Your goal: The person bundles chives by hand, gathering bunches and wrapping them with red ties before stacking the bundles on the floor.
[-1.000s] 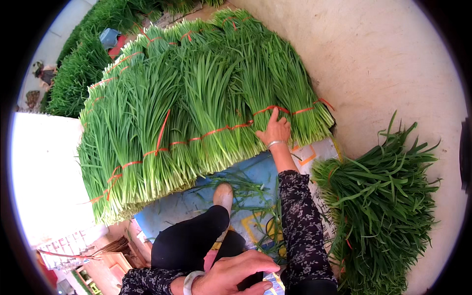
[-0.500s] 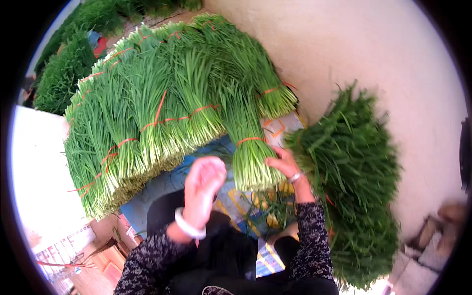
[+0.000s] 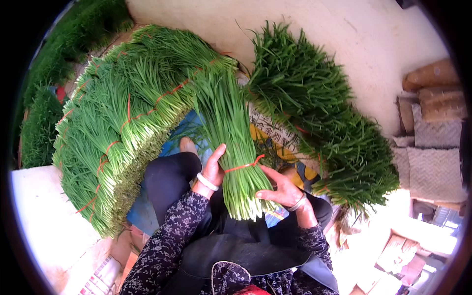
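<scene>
A bunch of garlic chives (image 3: 228,123), tied with a red band, lies over my lap with its pale cut stems toward me. My left hand (image 3: 214,169) presses against the bunch's left side just by the band; its thumb points up and its fingers go out of sight beneath the stems. On the other side my right hand (image 3: 281,191) grips the stem end below the band, thumb on top and fingers along the edge. A white bangle circles my left wrist and a silver one my right.
To the left curves a tall stack of banded garlic chives (image 3: 142,105). A looser leafy heap (image 3: 314,108) stretches along the right. Blue sheeting (image 3: 184,128) and a printed yellow-and-white sack (image 3: 273,130) lie between them. Woven mats (image 3: 435,164) are piled at far right.
The held bunch has come closer, over my lap. My left hand, raised and apart before, now holds its left side. The right hand stays on the stem end. My view has turned rightward.
</scene>
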A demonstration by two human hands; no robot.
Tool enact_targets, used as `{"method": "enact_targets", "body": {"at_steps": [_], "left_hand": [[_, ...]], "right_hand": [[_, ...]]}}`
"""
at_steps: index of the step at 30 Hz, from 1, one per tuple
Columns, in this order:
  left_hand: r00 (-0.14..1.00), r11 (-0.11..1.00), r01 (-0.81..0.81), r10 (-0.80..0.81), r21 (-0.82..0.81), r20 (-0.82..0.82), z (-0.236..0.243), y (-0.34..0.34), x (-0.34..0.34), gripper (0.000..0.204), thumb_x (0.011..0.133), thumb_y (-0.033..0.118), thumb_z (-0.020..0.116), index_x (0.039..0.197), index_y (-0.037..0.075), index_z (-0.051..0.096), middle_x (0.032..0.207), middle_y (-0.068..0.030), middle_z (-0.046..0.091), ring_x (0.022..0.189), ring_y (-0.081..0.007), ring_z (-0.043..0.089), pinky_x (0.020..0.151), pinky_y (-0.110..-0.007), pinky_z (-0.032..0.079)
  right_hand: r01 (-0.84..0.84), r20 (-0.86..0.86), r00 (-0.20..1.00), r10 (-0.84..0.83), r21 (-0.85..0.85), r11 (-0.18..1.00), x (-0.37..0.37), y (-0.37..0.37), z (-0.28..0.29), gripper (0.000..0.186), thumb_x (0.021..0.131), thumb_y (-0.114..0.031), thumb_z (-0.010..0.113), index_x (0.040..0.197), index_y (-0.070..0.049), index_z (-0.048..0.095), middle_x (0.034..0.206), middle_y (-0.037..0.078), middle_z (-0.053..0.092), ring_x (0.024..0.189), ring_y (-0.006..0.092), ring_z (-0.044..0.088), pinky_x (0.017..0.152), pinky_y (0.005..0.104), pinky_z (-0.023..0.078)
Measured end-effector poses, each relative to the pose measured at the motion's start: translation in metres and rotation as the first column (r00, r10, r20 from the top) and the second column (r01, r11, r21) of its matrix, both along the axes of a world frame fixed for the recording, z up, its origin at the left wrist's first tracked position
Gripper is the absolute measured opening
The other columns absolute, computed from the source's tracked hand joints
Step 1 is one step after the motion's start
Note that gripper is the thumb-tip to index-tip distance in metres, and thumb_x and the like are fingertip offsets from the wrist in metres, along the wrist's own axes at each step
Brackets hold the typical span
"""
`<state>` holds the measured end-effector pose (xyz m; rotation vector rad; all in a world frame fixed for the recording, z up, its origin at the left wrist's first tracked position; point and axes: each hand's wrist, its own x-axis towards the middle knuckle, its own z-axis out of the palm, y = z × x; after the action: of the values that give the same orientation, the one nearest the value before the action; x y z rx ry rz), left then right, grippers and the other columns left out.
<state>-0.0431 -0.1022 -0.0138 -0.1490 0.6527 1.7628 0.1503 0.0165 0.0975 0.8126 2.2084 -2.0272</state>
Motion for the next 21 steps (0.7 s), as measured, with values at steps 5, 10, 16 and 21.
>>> {"method": "enact_targets", "body": {"at_steps": [5, 10, 16, 21], "left_hand": [[0.998, 0.997, 0.053, -0.052, 0.048, -0.027, 0.016, 0.004, 0.015, 0.052, 0.087, 0.033, 0.066, 0.126, 0.001, 0.055, 0.117, -0.0121, 0.065, 0.103, -0.0238, 0.064, 0.094, -0.038, 0.052], [0.968, 0.998, 0.039, -0.025, 0.049, -0.251, 0.037, 0.01, 0.036, 0.052, 0.085, 0.029, 0.065, 0.127, 0.0, 0.054, 0.114, -0.0099, 0.065, 0.101, -0.0206, 0.064, 0.091, -0.034, 0.051], [0.936, 0.997, 0.041, -0.016, 0.063, -0.352, 0.049, 0.001, 0.057, 0.052, 0.084, 0.026, 0.065, 0.128, 0.0, 0.054, 0.116, -0.0091, 0.064, 0.102, -0.0192, 0.063, 0.091, -0.034, 0.052], [0.963, 0.994, 0.046, -0.017, 0.103, -0.267, 0.038, -0.003, 0.052, 0.057, 0.083, 0.036, 0.067, 0.125, -0.001, 0.056, 0.115, -0.0111, 0.066, 0.101, -0.0212, 0.065, 0.091, -0.035, 0.052]], "right_hand": [[0.33, -0.163, 0.943, -0.289, 0.359, 0.873, 0.009, -0.016, 0.036, 0.037, 0.083, -0.01, 0.075, 0.118, -0.003, 0.064, 0.1, 0.012, 0.065, 0.085, 0.0205, 0.067, 0.077, 0.0318, 0.055], [0.317, -0.287, 0.945, -0.156, 0.686, 0.655, -0.023, -0.022, 0.039, 0.03, 0.079, -0.003, 0.072, 0.109, -0.007, 0.066, 0.087, 0.009, 0.06, 0.072, 0.0266, 0.063, 0.062, 0.0354, 0.052], [0.107, -0.211, 0.972, 0.103, 0.789, 0.605, 0.005, -0.023, 0.027, 0.004, 0.085, -0.006, 0.062, 0.085, -0.003, 0.06, 0.08, 0.015, 0.061, 0.07, 0.0343, 0.062, 0.061, 0.0395, 0.05], [-0.609, 0.042, 0.789, 0.613, -0.083, 0.789, 0.102, -0.038, 0.044, 0.016, 0.094, -0.016, 0.06, 0.091, -0.002, 0.067, 0.079, 0.005, 0.066, 0.066, 0.0133, 0.062, 0.062, 0.0284, 0.051]]}}
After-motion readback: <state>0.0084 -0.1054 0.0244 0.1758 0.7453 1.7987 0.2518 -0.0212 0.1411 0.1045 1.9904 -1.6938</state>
